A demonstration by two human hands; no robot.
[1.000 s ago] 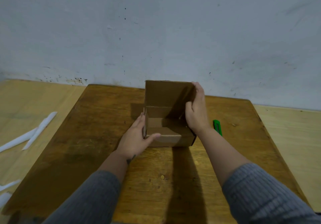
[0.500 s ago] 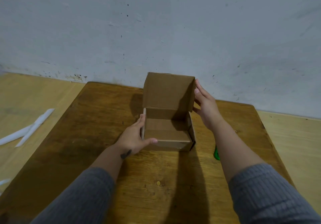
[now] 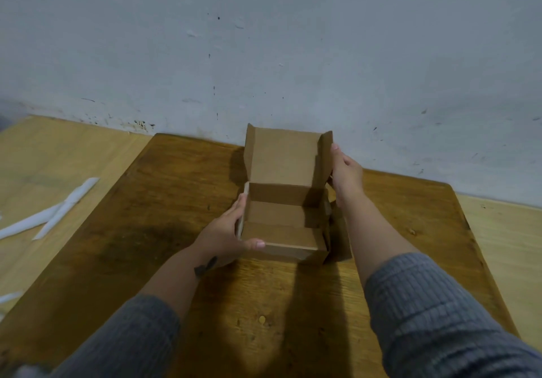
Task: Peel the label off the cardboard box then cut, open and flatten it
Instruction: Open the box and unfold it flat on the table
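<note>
Lid (image 3: pixel 283 157) further back now, paper strips (image 3: pixel 63 207) leftward.

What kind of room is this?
Hard to say; probably a plain workroom or a corner of a home. A worn wooden table stands against a scuffed, speckled white wall, with a cardboard box and white paper strips.

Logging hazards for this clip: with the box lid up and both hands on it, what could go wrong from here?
1. The left hand holds only the near left corner of the cardboard box, so pulling the lid back could slide or tip the box on the table.
2. The right hand grips just the lid's right side flap; the flap might tear or fold unevenly.
3. No cutter is in view; it may be hidden near the right arm, a nick risk.
</note>
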